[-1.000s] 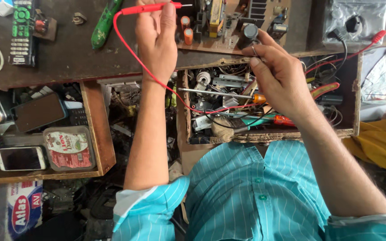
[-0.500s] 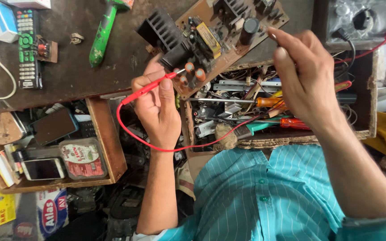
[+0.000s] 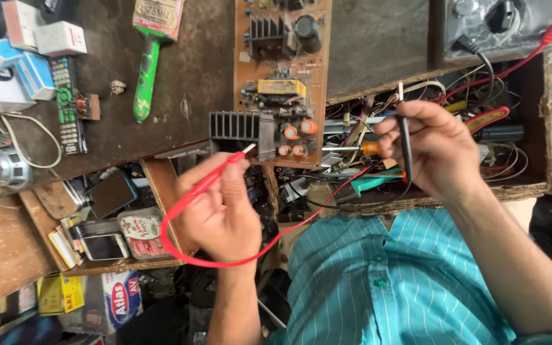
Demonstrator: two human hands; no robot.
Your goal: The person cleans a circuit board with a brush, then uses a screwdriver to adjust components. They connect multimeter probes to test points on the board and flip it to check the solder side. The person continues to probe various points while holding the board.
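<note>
Cluttered workbench drawers (image 3: 531,185) of tools and wires; left hand (image 3: 222,204) pinching red probe (image 3: 215,172), right hand (image 3: 436,150) black probe (image 3: 405,137).

Bare benchtop (image 3: 378,45) right of circuit board (image 3: 282,83); wire-crammed drawer (image 3: 480,121) beneath

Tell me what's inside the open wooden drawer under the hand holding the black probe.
The wooden drawer holds a tangle of wires, an orange-handled screwdriver and a teal-handled tool. The right hand with its black probe covers the middle, so that part stays hidden.
</note>
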